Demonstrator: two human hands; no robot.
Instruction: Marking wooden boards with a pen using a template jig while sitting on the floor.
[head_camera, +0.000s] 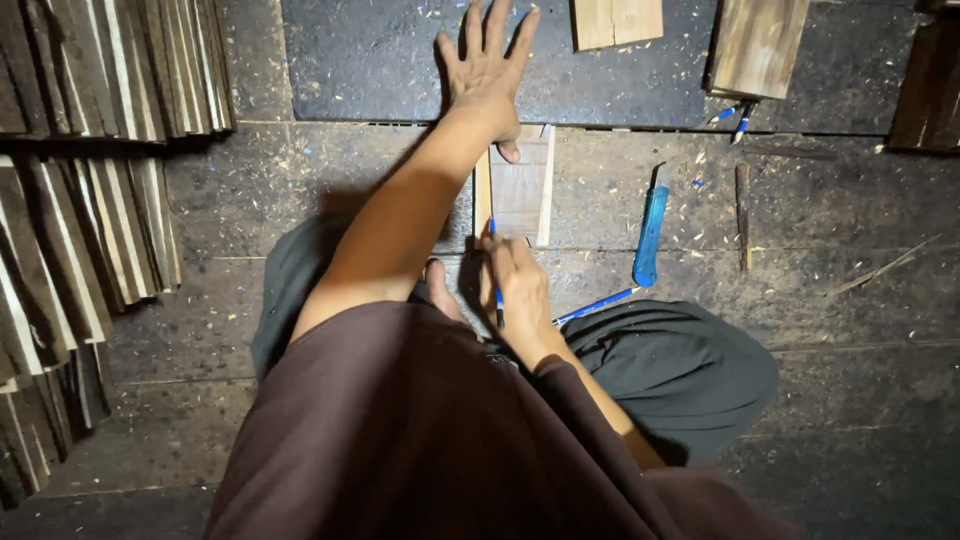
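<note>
So I was sitting cross-legged on the plank floor (300, 190) with a small wooden panel (520, 185) lying flat right in front of my knees; a thin wooden strip (483, 195) lay tight along its left edge; my left hand (487, 62) was stretched out past the panel's far end, fingers spread wide and flat over the dark mat (380, 60), only the thumb touching the panel's top edge, gripping nothing; my right hand (518, 290) was curled tight around a blue pencil (497, 300), tip at the panel's near-left corner, wrist low; the panel looked light, stiff and thin, so I'd guess it slides easily and wants pinning flat from above rather than pinching; a blue utility knife (650, 238) lay just to the right; stacks of wooden slats (90, 200) sat off to my left.
</note>
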